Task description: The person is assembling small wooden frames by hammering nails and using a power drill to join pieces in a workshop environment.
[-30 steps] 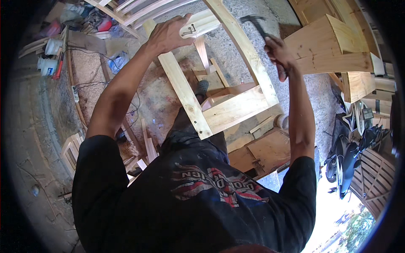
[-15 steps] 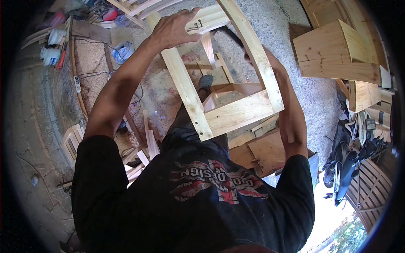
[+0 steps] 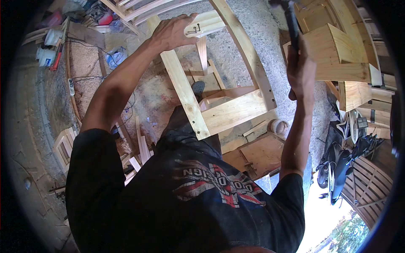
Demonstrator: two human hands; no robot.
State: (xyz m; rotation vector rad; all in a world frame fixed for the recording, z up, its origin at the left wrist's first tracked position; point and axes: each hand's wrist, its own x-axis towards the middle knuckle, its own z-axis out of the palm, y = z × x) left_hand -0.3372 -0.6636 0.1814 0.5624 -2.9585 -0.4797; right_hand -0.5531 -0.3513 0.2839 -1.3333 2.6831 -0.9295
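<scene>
A pale wooden frame (image 3: 185, 90), with two long side pieces and cross pieces between them, stands in front of me. My left hand (image 3: 175, 33) grips its far left corner, the thumb along the far cross piece. A few dark nails (image 3: 194, 29) show on that cross piece beside the fingers; whether they lie loose or are driven in I cannot tell. To the right of the frame and apart from it, my right hand (image 3: 301, 69) is wrapped round the dark handle of a hammer (image 3: 292, 25). The hammer's head reaches the top edge of the view, partly blurred.
At the right stand large wooden pieces of furniture (image 3: 333, 50). A round pot (image 3: 278, 127) and a wooden board (image 3: 263, 152) lie near my right forearm. Slatted wood (image 3: 143, 10) is beyond the frame. A red-handled tool (image 3: 56, 60), cables and wood strips (image 3: 142, 145) are at the left.
My right hand has come out from behind the frame's right side and moved right and up with the hammer. The left hand keeps its grip; the frame shifts slightly left in view.
</scene>
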